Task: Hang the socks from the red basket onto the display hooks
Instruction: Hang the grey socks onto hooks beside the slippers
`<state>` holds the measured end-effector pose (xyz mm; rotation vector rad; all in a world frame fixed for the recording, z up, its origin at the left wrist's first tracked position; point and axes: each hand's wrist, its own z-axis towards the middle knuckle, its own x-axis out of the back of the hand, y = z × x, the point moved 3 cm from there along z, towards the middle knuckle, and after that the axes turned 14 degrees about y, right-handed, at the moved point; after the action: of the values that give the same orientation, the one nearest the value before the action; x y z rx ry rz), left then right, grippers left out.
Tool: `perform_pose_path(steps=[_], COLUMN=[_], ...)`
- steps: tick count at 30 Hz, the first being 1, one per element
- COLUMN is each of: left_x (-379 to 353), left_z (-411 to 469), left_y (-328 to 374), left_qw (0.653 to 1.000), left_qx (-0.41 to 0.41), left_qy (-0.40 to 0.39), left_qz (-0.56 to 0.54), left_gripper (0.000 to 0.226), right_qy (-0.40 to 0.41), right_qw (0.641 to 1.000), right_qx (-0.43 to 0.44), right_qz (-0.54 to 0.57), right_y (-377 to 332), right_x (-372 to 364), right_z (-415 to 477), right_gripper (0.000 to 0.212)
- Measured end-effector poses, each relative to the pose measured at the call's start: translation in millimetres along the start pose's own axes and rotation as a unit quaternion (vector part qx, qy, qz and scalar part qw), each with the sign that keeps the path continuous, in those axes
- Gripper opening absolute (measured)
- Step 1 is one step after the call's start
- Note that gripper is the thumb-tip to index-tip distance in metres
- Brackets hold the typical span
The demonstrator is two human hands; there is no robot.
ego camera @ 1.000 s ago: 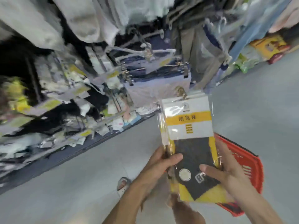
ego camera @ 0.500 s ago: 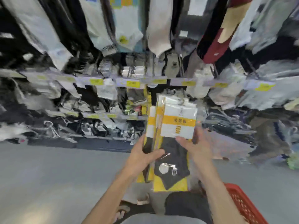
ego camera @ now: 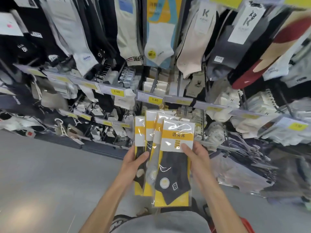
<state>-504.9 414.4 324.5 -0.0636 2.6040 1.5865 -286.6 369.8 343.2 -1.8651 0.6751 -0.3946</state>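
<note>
Obs: 4 sock packs [ego camera: 158, 148] are held up facing the rack, fanned, hanger tabs uppermost, just below the 3.80 price tag [ego camera: 154, 99].

Left hand [ego camera: 133, 163] grips the 3 rear packs [ego camera: 149, 130], thumb across their fronts; the fingers behind are hidden. Right hand [ego camera: 196, 158] pinches the front pack [ego camera: 175, 165] at its right edge, thumb on the white card. Both hands are closed on packs.

Change: 1 s back the packs sat as 1 flush stack and the view ran down the aisle. 0.5 s back the rack was faced and the stack was just starting to split. Now the fan is open and the front pack stands clear of the rest.

Reading: singling-out looks done, so the front pack probably goes next onto one of the display hooks [ego camera: 153, 84]. None of these 4 is hung yet.

Red basket [ego camera: 246, 223]: only a sliver shows, low and right, behind the right forearm. Contents not visible.
</note>
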Motion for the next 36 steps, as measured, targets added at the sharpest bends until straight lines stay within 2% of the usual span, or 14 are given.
perform_pose_path(steps=[8,13,16,18,20,24,27,33,36], left_x=[-16,-17,-5,8,24,58,80,89,88], left_z=[21,31,44,57,70,92,104,107,106], left_y=[-2,-1,1,4,7,12,15,22,25], left_qw=[1.0,1.0,0.999,0.998,0.995,0.993,0.993,0.996,0.997], left_qx=[-0.005,-0.005,-0.007,-0.014,-0.02,-0.038,-0.035,-0.031,-0.029], left_qy=[0.021,0.018,0.032,0.062,0.094,0.113,0.114,0.06,0.047], left_qz=[0.003,-0.021,-0.011,-0.006,-0.007,0.007,0.022,0.06,0.062], left_gripper=[0.037,0.037,0.032,0.026,0.023,0.023,0.022,0.028,0.027], right_qy=[-0.048,-0.128,-0.144,-0.119,-0.068,0.014,0.025,0.036,0.037], right_qw=[0.998,0.99,0.987,0.99,0.995,0.992,0.987,0.979,0.977], right_qx=[-0.017,-0.031,-0.032,-0.018,-0.003,0.018,0.058,0.156,0.17], right_qz=[-0.033,-0.041,-0.07,-0.072,-0.07,-0.121,-0.148,-0.126,-0.123], right_y=[-7,-6,-2,0,4,20,19,2,5], right_x=[-8,-21,-32,-34,-34,-39,-60,-115,-129], right_z=[32,45,56,66,81,116,136,169,181], right_gripper=[0.028,0.037,0.03,0.025,0.029,0.031,0.03,0.03,0.024])
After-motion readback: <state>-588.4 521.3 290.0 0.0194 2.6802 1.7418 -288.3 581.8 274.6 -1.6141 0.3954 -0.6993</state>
